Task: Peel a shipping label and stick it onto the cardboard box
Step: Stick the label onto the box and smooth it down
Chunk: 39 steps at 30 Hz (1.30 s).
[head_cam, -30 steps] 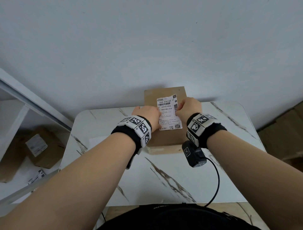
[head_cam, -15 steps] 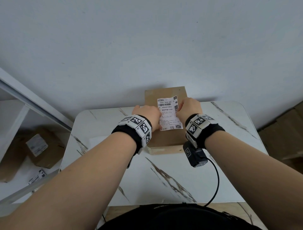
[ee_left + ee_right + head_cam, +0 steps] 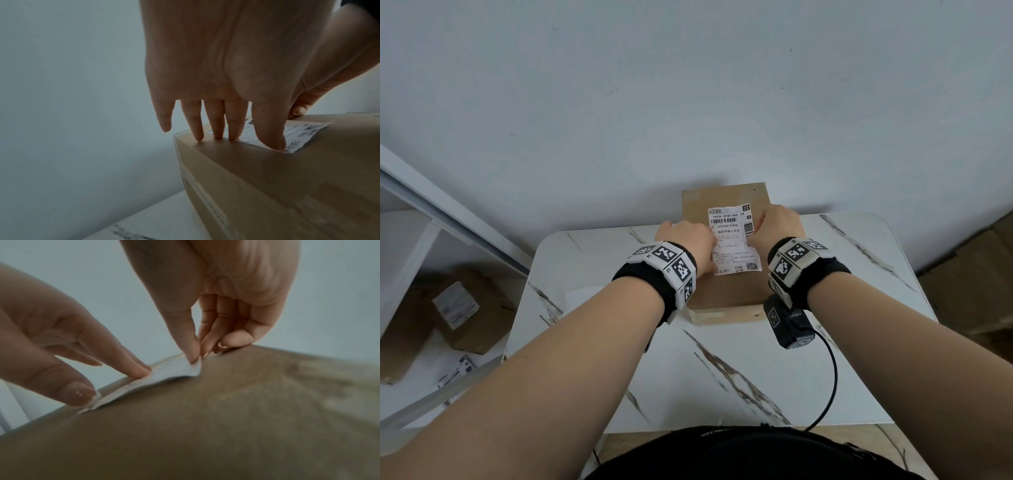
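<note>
A brown cardboard box (image 3: 726,298) stands at the far edge of the table, against the wall. A white shipping label (image 3: 732,240) lies on its top. My left hand (image 3: 688,240) is at the label's left edge, its straight fingers (image 3: 232,129) and thumb pressing the label (image 3: 304,131) down on the box (image 3: 287,186). My right hand (image 3: 779,224) is at the right edge. There my thumb and fingers (image 3: 196,356) pinch the label (image 3: 164,374), whose right edge is lifted slightly off the box (image 3: 226,426).
The white marble-patterned table (image 3: 756,370) is bare in front of the box. A black cable (image 3: 832,383) hangs from my right wrist. Shelves at the left hold a labelled cardboard box (image 3: 458,308). More cardboard (image 3: 976,284) lies on the floor at the right.
Almost nothing: both hands stay at the label's two sides, and the label has shifted only very slightly on the box top.
</note>
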Available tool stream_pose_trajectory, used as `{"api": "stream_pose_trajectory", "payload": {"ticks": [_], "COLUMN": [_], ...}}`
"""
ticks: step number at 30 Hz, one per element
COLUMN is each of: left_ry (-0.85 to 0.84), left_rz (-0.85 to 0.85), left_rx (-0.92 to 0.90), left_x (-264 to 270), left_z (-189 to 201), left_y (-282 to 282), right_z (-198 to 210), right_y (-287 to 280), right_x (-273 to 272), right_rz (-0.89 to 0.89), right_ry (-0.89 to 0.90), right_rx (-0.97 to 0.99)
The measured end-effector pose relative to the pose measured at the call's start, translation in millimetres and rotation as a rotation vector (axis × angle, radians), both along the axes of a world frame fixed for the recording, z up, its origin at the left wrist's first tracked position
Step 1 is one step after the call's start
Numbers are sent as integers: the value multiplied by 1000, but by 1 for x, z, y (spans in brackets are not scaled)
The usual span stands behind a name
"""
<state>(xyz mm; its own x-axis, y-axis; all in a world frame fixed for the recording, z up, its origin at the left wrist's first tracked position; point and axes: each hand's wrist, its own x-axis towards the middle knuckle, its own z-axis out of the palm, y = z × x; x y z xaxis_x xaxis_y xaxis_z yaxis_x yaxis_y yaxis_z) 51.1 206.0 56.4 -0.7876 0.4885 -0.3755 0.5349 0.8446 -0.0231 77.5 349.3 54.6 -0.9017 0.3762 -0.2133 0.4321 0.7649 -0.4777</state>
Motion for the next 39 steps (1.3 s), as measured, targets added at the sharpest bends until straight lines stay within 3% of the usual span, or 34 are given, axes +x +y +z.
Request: {"api": "stream_pose_trajectory", "payload": {"ticks": [17, 21, 24, 26, 33, 39], "left_ry": [-120, -94, -94, -81, -46, -95], "left_rz": [10, -4, -62, -111, -200, -179], "left_rx": [-57, -59, -161, -235, -375, -308], "left_x": [-11, -17, -21, -23, -28, -33], "left_z": [24, 28, 24, 20, 15, 16], "left_y": [9, 23, 32, 36, 39, 37], "right_z": [25, 22, 14, 10, 4, 4], "right_y": [2, -7, -10, -11, -8, -13], "right_x": [-4, -12, -15, -12, -11, -19], "right_rz": [167, 361, 600, 664, 687, 735], "right_ry": [-101, -198, -266, -323, -335, -348], "right_rx": [132, 270, 393, 423, 399, 406]}}
